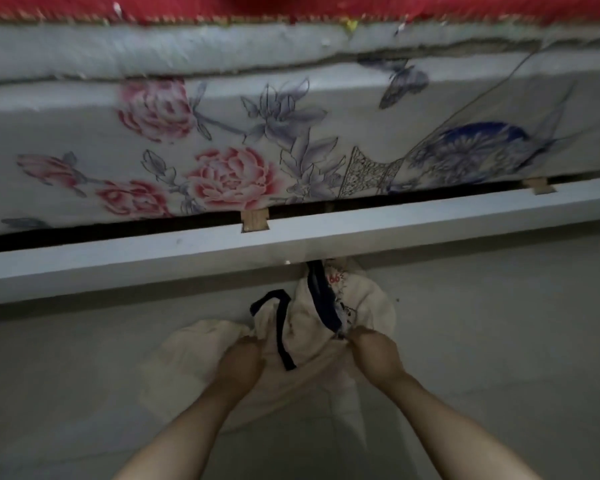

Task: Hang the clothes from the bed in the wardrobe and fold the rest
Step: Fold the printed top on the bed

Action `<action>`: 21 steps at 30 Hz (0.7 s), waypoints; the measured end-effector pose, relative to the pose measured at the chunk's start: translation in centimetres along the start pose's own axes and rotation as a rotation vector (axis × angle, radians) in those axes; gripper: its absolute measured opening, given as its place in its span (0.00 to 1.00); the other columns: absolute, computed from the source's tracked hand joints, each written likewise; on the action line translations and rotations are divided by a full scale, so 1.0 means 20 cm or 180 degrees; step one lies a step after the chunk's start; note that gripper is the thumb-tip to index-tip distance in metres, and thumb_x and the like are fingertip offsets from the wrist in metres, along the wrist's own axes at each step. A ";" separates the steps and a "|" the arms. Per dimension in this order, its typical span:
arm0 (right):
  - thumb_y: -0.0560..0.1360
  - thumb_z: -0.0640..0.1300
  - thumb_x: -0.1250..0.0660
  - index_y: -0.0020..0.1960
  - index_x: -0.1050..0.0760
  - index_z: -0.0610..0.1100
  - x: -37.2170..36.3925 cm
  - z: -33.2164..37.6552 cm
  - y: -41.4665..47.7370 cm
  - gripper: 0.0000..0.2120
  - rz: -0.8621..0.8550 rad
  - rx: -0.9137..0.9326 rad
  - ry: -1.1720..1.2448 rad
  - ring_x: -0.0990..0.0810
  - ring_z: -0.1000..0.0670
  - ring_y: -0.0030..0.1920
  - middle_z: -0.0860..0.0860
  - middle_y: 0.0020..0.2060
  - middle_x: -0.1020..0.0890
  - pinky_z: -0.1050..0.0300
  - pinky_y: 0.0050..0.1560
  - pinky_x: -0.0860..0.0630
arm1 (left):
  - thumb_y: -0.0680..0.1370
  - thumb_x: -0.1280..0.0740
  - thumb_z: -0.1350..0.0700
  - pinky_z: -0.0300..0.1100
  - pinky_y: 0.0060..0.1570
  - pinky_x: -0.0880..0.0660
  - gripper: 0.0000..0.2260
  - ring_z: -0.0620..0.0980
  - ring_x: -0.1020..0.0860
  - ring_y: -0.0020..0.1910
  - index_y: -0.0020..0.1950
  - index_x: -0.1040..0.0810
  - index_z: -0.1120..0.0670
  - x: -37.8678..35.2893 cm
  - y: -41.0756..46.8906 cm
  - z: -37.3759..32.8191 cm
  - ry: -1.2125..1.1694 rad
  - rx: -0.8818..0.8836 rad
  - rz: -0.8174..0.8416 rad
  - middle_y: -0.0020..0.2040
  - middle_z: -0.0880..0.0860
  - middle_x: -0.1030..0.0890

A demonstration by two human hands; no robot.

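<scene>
Below the bed rail: a cream garment (312, 327) is bunched between two hands, over the pale floor (499, 323) and just in front of the bed's side.
Left hand: the left hand (241, 358) is closed, its fingers curled down into the cream cloth at the garment's left part; the fingertips are buried in the fabric.
Right hand: the right hand (374, 351) is closed too, gripping the cloth close to where a navy band ends.
Garment: navy trim (281, 334) runs in a loop between the hands and in a second band up toward the rail; a small red print (334, 278) shows near its top edge. The picture is too blurred to tell whether its lower folds touch the floor.
Bed rail: the grey-white rail (118, 265) crosses the view at a slant, with wooden slat ends (255, 220) set in notches along it.
Mattress: the floral mattress (222, 133), with pink and blue flowers, lies above the rail.
Top layer: a red cover (291, 5) lies along the upper edge.
</scene>
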State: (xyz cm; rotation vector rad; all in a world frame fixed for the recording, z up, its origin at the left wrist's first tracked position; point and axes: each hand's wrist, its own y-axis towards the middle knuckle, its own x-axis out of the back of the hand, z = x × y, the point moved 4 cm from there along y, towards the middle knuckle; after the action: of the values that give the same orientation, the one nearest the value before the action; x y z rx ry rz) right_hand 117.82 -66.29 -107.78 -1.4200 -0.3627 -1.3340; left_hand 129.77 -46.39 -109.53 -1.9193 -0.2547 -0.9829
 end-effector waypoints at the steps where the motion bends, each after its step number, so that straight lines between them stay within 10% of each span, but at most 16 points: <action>1: 0.78 0.37 0.46 0.56 0.25 0.40 0.08 0.04 -0.04 0.13 -0.0083 0.0081 0.0092 0.23 0.48 0.53 0.45 0.55 0.21 0.58 0.42 0.34 | 0.80 0.41 0.51 0.38 0.66 0.38 0.27 0.49 0.36 0.71 0.76 0.47 0.54 0.04 -0.05 -0.05 -0.0112 -0.0149 -0.0021 0.74 0.53 0.38; 5: 0.75 0.38 0.39 0.50 0.23 0.36 0.61 0.28 -0.31 0.08 -0.0904 0.0249 0.0405 0.18 0.45 0.42 0.41 0.42 0.18 0.56 0.36 0.27 | 0.67 0.29 0.37 0.48 0.72 0.46 0.52 0.51 0.53 0.76 0.76 0.64 0.46 0.36 -0.34 -0.30 -0.0178 -0.0420 -0.0235 0.78 0.50 0.57; 7: 0.66 0.35 0.32 0.37 0.24 0.36 0.87 0.38 -0.51 0.02 -0.1537 0.0623 0.0544 0.22 0.45 0.25 0.44 0.26 0.22 0.58 0.22 0.33 | 0.65 0.27 0.37 0.50 0.72 0.47 0.55 0.52 0.56 0.76 0.76 0.65 0.46 0.52 -0.49 -0.42 -0.0274 -0.0469 -0.0265 0.78 0.51 0.59; 11: 0.72 0.35 0.35 0.35 0.24 0.36 1.48 0.55 -0.94 0.07 -0.2048 0.1095 0.0841 0.23 0.47 0.24 0.46 0.26 0.22 0.58 0.25 0.31 | 0.66 0.27 0.39 0.47 0.72 0.49 0.53 0.52 0.55 0.77 0.76 0.62 0.47 0.98 -0.89 -0.66 -0.0551 -0.0458 -0.0415 0.78 0.53 0.58; 14: 0.79 0.39 0.42 0.37 0.23 0.34 2.05 0.67 -1.22 0.16 -0.2198 0.1342 0.1148 0.21 0.47 0.27 0.45 0.30 0.19 0.60 0.30 0.29 | 0.68 0.28 0.39 0.47 0.72 0.49 0.50 0.50 0.54 0.77 0.77 0.60 0.46 1.41 -1.23 -0.84 -0.0784 -0.0548 -0.0576 0.78 0.53 0.56; 17: 0.71 0.33 0.33 0.40 0.22 0.32 2.52 0.80 -1.40 0.04 -0.2425 0.1576 0.1226 0.19 0.48 0.28 0.44 0.31 0.18 0.60 0.32 0.27 | 0.72 0.29 0.43 0.45 0.71 0.46 0.40 0.51 0.48 0.76 0.77 0.47 0.49 1.77 -1.49 -1.02 -0.1130 -0.0743 -0.0576 0.77 0.52 0.47; 21: 0.72 0.34 0.35 0.39 0.24 0.30 3.01 0.96 -1.52 0.07 -0.2566 0.1859 0.1302 0.21 0.47 0.26 0.42 0.28 0.20 0.59 0.29 0.29 | 0.78 0.36 0.53 0.47 0.52 0.29 0.10 0.56 0.25 0.56 0.52 0.21 0.59 2.25 -1.75 -1.14 -0.1636 -0.0946 -0.0901 0.53 0.55 0.20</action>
State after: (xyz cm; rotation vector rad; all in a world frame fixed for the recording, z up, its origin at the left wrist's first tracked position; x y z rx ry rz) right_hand 122.41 -65.83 -37.90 -0.4790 -1.0169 -1.8982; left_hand 128.57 -55.39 -48.79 -2.4419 -0.7263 -0.7141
